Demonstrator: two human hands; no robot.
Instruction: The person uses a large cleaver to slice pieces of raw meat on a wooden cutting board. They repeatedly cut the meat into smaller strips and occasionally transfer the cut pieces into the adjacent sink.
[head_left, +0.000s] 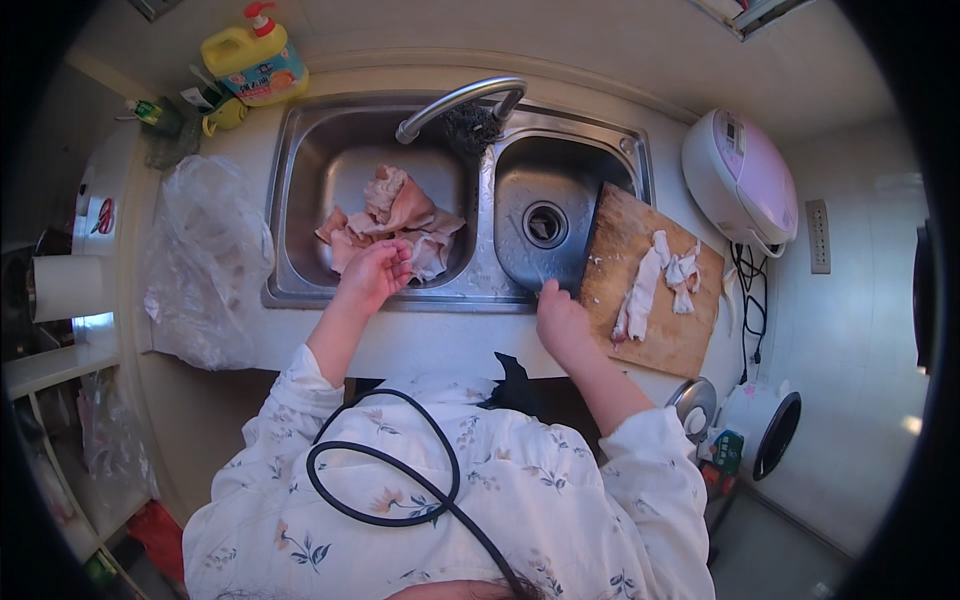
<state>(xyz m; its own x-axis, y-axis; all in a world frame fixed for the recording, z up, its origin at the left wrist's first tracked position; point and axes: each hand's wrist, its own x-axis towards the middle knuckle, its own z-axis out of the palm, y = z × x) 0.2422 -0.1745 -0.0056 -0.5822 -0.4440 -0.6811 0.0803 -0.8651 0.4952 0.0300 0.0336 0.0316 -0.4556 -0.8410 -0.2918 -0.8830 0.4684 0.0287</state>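
Observation:
My left hand (377, 276) is over the front of the left sink basin (307, 180), palm turned inward and fingers curled. Just beyond it lie several folded pieces of pale pink raw meat or skin (401, 202), one whitish piece next to my fingertips. Whether the fingers pinch any of it is unclear. My right hand (562, 322) is closed at the front rim of the right basin (517, 187), beside a wooden cutting board (675, 341); what it may hold is hidden. Two whitish strips of fat or skin (641, 289) (682, 279) lie on the board.
A curved metal faucet (465, 94) arches over the sink, with a dark scouring pad (472, 129) behind it. A crumpled plastic bag (210, 262) lies left. A yellow detergent jug (259, 67) stands back left. At right are a rice cooker (739, 180) and black cords (750, 292).

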